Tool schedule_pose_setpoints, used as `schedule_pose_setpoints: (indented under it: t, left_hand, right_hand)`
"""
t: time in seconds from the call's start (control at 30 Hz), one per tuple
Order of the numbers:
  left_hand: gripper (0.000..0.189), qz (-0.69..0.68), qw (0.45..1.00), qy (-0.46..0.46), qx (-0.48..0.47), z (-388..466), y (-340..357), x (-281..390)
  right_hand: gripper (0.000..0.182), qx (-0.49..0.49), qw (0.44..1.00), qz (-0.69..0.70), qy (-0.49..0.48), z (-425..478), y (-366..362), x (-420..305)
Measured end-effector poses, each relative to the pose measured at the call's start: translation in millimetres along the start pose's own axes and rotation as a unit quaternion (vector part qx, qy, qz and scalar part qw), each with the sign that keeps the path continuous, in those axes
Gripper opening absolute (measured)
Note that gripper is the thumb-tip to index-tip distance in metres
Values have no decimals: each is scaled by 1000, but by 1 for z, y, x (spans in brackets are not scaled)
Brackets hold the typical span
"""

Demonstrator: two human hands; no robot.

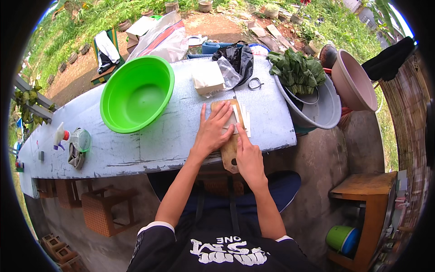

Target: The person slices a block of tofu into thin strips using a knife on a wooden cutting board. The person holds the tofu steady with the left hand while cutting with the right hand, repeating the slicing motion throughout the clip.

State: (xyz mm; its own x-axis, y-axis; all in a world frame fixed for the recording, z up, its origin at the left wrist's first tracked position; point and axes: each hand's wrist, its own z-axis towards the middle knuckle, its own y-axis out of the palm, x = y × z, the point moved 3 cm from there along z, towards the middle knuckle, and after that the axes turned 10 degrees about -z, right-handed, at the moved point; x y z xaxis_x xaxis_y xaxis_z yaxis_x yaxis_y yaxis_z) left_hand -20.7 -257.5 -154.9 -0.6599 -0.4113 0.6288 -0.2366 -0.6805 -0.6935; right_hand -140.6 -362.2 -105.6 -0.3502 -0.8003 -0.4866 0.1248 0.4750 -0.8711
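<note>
My left hand (215, 127) presses down on a stack of thin white sheets (231, 120), its fingers spread over the far end of a wooden cutting board (228, 154). The material of the sheets is unclear. Beside it, my right hand (249, 156) is curled, with the index finger stretched forward against the sheets' edge. It seems to grip a slim tool, perhaps a knife, mostly hidden beneath the fingers. Narrow white strips (247, 119) lie along the board's right side. Beyond the board, a white block (208, 78) sits partly in clear plastic.
A green basin (142, 95) stands left of the board; a spray bottle (63, 136) is farther left. A black plastic bag (239, 59) and a dark ring (255, 83) lie behind. At right, leafy greens (299, 71) rest in a grey basin (328, 105). The table edge (272, 148) is close.
</note>
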Motion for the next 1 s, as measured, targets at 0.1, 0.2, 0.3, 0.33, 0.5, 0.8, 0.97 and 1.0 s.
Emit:
schedule_pose_setpoints:
  t: [0.1, 0.2, 0.3, 0.33, 0.5, 0.8, 0.97, 1.0]
  left_hand:
    - [62, -3, 1000, 1, 3, 0, -1, 2]
    - [61, -1, 1000, 3, 3, 1, -1, 3]
    - [60, 2, 1000, 4, 3, 0, -1, 2]
    - [60, 2, 1000, 4, 4, 0, -1, 1]
    - [59, 8, 1000, -8, -10, 1, -2, 3]
    - [59, 10, 1000, -22, -2, 0, 0, 3]
    - [60, 7, 1000, -20, 2, 1, 1, 3]
    - [60, 11, 1000, -22, -2, 1, 0, 5]
  right_hand:
    - [45, -6, 1000, -4, 4, -2, -3, -2]
    - [45, -8, 1000, -5, 8, -5, -3, -1]
    - [45, -6, 1000, -3, 9, -7, -3, -1]
    - [45, -5, 1000, -3, 9, -7, -3, -1]
    - [45, 0, 1000, 2, 10, -10, -3, 0]
    - [46, -23, 999, 4, 21, -16, -8, -4]
    - [47, -32, 999, 5, 28, -21, -9, -3]
    - [47, -34, 999, 5, 31, -22, -10, -3]
